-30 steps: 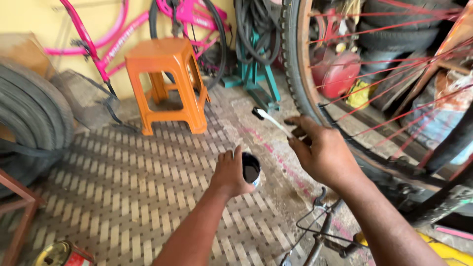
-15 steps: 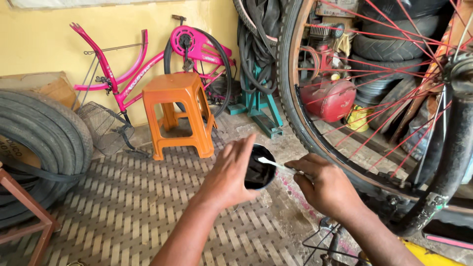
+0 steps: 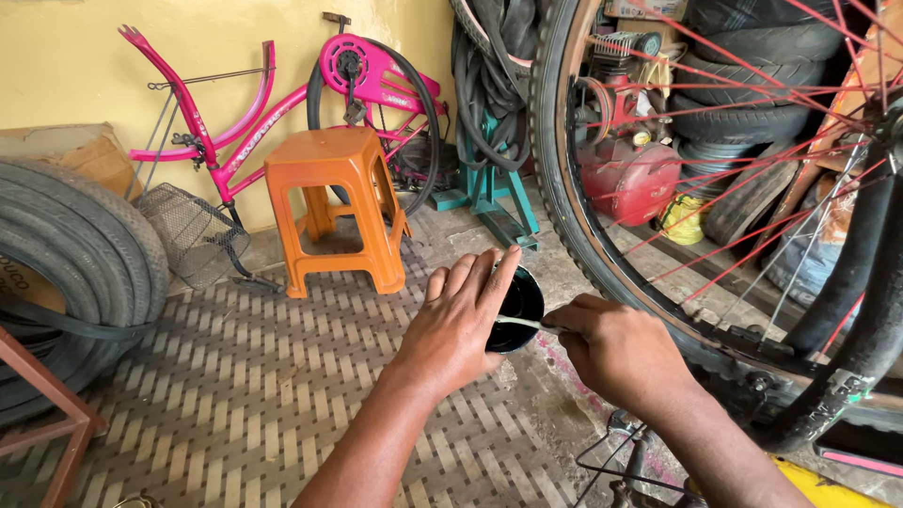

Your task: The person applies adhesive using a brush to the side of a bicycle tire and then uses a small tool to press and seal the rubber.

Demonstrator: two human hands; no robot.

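My left hand [image 3: 456, 325] holds a small round black tin [image 3: 517, 306] tilted with its open mouth toward my right hand. My right hand [image 3: 616, 353] pinches a thin white stick [image 3: 520, 323] whose tip is inside the tin. Both hands are held in front of a large bicycle wheel [image 3: 602, 254] with a brown-walled tyre and red spokes, which stands upright on the right.
An orange plastic stool [image 3: 334, 212] stands ahead on the ribbed floor. A pink bicycle frame [image 3: 254, 122] leans on the yellow wall, a wire basket [image 3: 193, 235] beside it. Stacked tyres [image 3: 66, 273] lie left. A red compressor [image 3: 630, 174] and more tyres sit behind the wheel.
My left hand raised the tin and my right hand brought the white stick down from the air into it. The view has shifted upward, and the hands have drawn closer together.
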